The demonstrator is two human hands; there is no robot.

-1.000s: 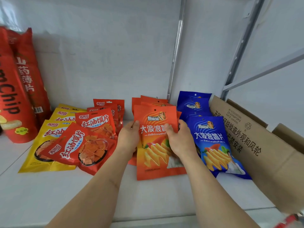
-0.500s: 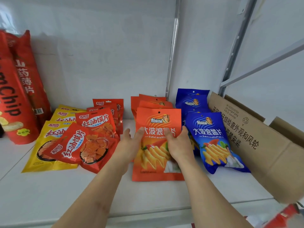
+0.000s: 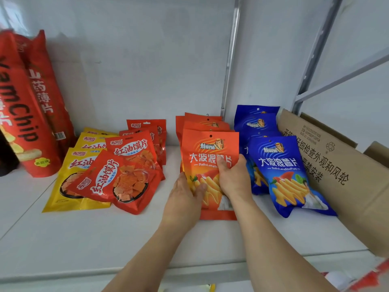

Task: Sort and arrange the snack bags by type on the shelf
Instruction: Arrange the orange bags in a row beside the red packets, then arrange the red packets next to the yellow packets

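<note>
- Front orange crisp bag (image 3: 207,150): stood near upright at the head of a row of matching orange bags (image 3: 202,123), on the white shelf (image 3: 105,234), middle of the span; bottom edge rested on the shelf board.
- Left hand (image 3: 185,199): laid against the lower left edge of the front orange crisp bag, thumb on its face, fingers behind and hidden; gripped the bag.
- Right hand (image 3: 232,178): placed on the bag's right half, thumb pressed across the printed lettering, fingers wrapped round the right edge; gripped the same bag.
- Blue crisp bags (image 3: 280,171): ranged in a row just right of the orange row, front one leaned back and tilted rightward, others stacked behind toward the wall.
- Red snack pouches (image 3: 117,182): grouped left of the orange row; front one lay tilted, overlapping the yellow group; further ones stood behind.
- Yellow snack pouches (image 3: 69,171): set just left of the red ones, layered front to back, partly covered by the tilted red pouch.
- Tall red yam chip bags (image 3: 27,106): stood upright at far left, against the back wall.
- Cardboard box (image 3: 336,171): at far right, flaps raised, printed side touching the front blue bag.
- Metal upright (image 3: 230,60): fixed to the back wall behind the orange row.
</note>
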